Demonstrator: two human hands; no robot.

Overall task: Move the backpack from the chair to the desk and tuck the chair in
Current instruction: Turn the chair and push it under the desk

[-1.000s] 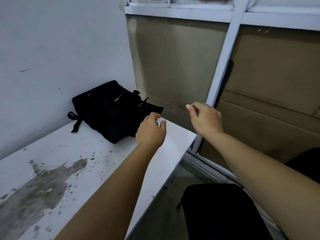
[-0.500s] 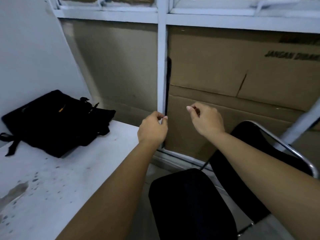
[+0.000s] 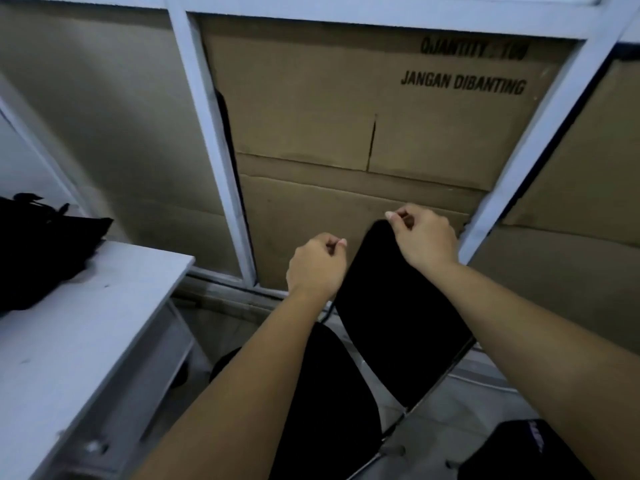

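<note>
Head view: black backpack [image 3: 38,251] lies on the white desk [image 3: 86,323] at far left. Beside the desk stands the black chair [image 3: 391,306], not tucked in. Right hand [image 3: 424,237] hovers at the backrest's top, left hand [image 3: 317,266] just beside it; both loosely curled, holding nothing. Cardboard [image 3: 346,133] lines the wall behind.

backpack [image 3: 41,251] on desk [image 3: 86,327] | chair [image 3: 398,306] beside desk | both hands loosely curled, empty, above chair back
</note>
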